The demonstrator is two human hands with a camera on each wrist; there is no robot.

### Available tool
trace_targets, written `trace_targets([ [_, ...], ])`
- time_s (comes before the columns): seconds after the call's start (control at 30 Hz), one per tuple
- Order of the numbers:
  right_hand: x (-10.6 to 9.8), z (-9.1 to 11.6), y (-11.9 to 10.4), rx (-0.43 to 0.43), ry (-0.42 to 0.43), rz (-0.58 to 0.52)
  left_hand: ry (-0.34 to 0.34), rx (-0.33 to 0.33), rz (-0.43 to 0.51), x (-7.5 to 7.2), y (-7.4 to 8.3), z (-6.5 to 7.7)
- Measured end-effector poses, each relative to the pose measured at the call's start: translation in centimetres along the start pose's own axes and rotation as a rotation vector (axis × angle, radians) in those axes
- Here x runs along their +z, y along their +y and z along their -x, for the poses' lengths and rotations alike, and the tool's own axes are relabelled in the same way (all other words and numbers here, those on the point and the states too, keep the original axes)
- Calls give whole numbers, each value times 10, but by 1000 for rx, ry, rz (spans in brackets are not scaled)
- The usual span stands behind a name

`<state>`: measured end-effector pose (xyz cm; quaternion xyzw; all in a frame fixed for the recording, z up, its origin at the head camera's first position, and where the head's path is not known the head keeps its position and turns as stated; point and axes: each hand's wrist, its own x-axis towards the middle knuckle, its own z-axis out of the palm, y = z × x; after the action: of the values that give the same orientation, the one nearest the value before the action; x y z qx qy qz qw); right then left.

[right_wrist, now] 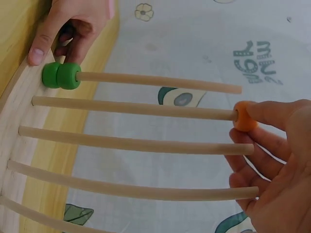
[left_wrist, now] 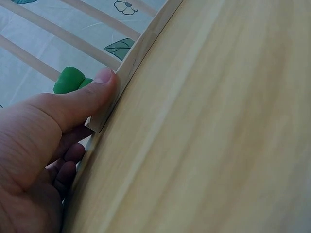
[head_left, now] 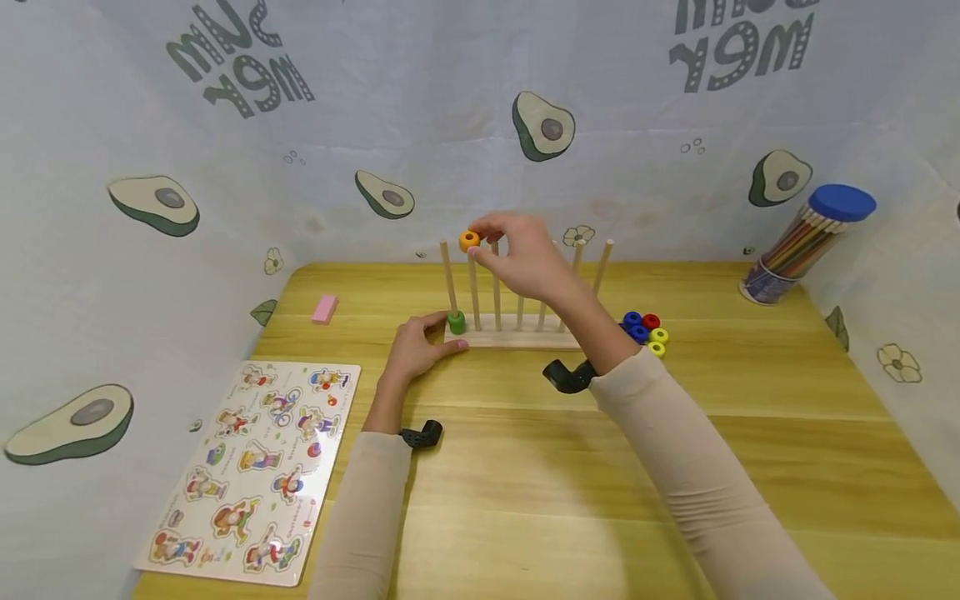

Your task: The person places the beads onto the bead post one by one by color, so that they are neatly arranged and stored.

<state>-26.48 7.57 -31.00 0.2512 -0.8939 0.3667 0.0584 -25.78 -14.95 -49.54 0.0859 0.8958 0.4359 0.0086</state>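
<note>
A wooden peg rack [head_left: 498, 337] with a row of upright pegs stands toward the back of the table. My left hand [head_left: 414, 346] grips the left end of its base, thumb along the front edge in the left wrist view. Two green beads [right_wrist: 60, 75] sit stacked at the bottom of the leftmost peg. My right hand [head_left: 525, 254] pinches an orange bead [right_wrist: 244, 116] between thumb and fingers at the top of the second peg [right_wrist: 136, 108]. The peg's tip meets the bead's hole. The other fingers of that hand lie behind the neighbouring peg tips.
Several blue, red and yellow beads [head_left: 638, 333] lie right of the rack, partly behind the right forearm. A pink eraser-like block [head_left: 325, 309] lies at the back left, a picture puzzle board [head_left: 251, 467] at the left. A jar of pencils [head_left: 802, 246] stands at the back right.
</note>
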Motion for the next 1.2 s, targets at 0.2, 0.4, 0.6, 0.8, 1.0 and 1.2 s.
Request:
trace_targets([
  [0.2, 3, 0, 1, 14, -30, 16, 8, 13, 15, -1, 0, 0],
  [0.4, 1, 1, 2, 15, -41, 19, 11, 11, 11, 0, 2, -1],
  [0.6, -6, 6, 3, -11, -14, 19, 7, 7, 2, 1, 2, 0],
  [0.8, -25, 23, 4, -65, 104, -21, -3, -5, 3, 0, 3, 3],
  [1.0, -48, 51, 15, -64, 244, -80, -2, -10, 11, 1, 2, 3],
  [1.2, -67, 87, 36, 0, 302, -104, -4, -5, 3, 1, 1, 2],
])
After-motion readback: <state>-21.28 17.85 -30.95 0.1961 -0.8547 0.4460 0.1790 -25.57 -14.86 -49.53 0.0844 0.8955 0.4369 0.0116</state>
